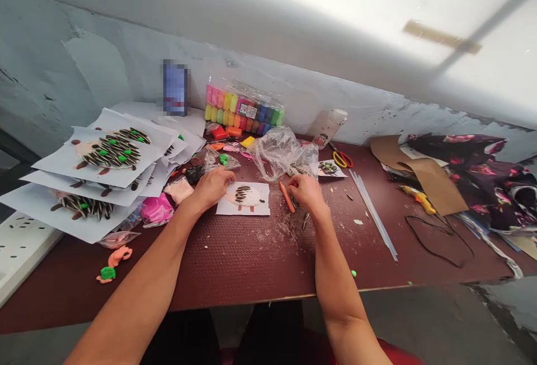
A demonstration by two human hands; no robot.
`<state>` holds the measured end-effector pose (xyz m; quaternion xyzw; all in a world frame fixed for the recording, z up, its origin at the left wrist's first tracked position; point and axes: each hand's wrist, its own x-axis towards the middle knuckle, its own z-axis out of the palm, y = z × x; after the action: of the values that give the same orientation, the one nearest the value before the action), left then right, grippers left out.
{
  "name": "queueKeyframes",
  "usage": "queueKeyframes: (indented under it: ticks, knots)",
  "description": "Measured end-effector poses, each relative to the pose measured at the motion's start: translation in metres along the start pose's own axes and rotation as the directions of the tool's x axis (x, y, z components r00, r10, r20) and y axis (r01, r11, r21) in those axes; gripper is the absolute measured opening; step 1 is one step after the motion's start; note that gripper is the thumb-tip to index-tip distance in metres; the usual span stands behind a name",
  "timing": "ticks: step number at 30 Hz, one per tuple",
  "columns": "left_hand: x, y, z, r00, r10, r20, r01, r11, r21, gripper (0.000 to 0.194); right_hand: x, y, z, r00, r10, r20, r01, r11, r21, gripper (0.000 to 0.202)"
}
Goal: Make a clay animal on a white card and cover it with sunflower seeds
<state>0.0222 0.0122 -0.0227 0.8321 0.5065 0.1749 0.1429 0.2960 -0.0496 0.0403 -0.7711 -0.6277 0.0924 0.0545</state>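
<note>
A white card (260,206) lies on the dark red table, bearing a pale clay hedgehog shape (250,197) with several striped seeds pressed on it. At the card's upper left corner is my left hand (215,185), its fingers bent and closed together; what they hold, if anything, is too small to tell. My right hand (305,190) is closed over some loose seeds, right of an orange stick-like tool (287,196). Whether a seed is between its fingertips cannot be made out. Behind it sits a crumpled clear plastic bag (274,149).
Stacked hedgehog cards (46,168) and pink clay (156,209) stand left. Packed coloured clay (243,110), a white bottle (330,127) and scissors (342,158) are at the back. Clear sticks (374,216) and floral cloth (470,174) lie right.
</note>
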Motion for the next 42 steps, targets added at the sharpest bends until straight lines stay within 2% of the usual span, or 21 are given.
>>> queueKeyframes:
  ticks: [7, 17, 25, 31, 33, 36, 39, 42]
  knots:
    - [0.0, 0.002, -0.003, 1.0, -0.019, 0.005, 0.019, 0.997, 0.076, 0.033, -0.004, 0.001, -0.004, 0.998, 0.03, 0.05, -0.028, 0.998, -0.048, 0.015]
    - [-0.001, 0.002, -0.004, 1.0, -0.026, 0.003, 0.026, 0.998, 0.05, 0.033, -0.007, -0.009, -0.005, 0.989, 0.012, 0.15, 0.008, 0.992, -0.127, 0.021]
    - [-0.001, 0.006, -0.006, 0.999, -0.036, 0.014, 0.035, 0.995, 0.093, 0.034, -0.007, -0.011, -0.004, 0.986, 0.02, 0.167, 0.004, 0.99, -0.144, 0.026]
    - [-0.001, 0.005, -0.006, 0.999, -0.033, 0.012, 0.032, 0.995, 0.093, 0.034, -0.005, -0.005, 0.0, 0.975, -0.049, 0.216, 0.083, 0.985, -0.153, 0.026]
    - [-0.001, 0.006, -0.006, 0.999, -0.033, 0.013, 0.032, 0.995, 0.098, 0.034, -0.005, -0.005, 0.001, 0.978, -0.056, 0.199, 0.085, 0.987, -0.139, 0.026]
    - [-0.001, 0.005, -0.005, 0.999, -0.032, 0.015, 0.031, 0.994, 0.101, 0.034, -0.005, -0.008, 0.001, 0.995, -0.048, 0.089, 0.054, 0.997, -0.057, 0.023]
    - [-0.001, 0.004, -0.004, 1.0, -0.025, 0.012, 0.024, 0.995, 0.093, 0.033, -0.004, -0.012, 0.003, 0.997, -0.073, -0.028, 0.076, 0.983, 0.167, 0.017]
    - [-0.001, 0.002, -0.003, 1.0, -0.016, 0.003, 0.016, 0.997, 0.076, 0.033, -0.003, -0.017, 0.012, 0.986, -0.163, -0.04, 0.163, 0.874, 0.459, 0.011]
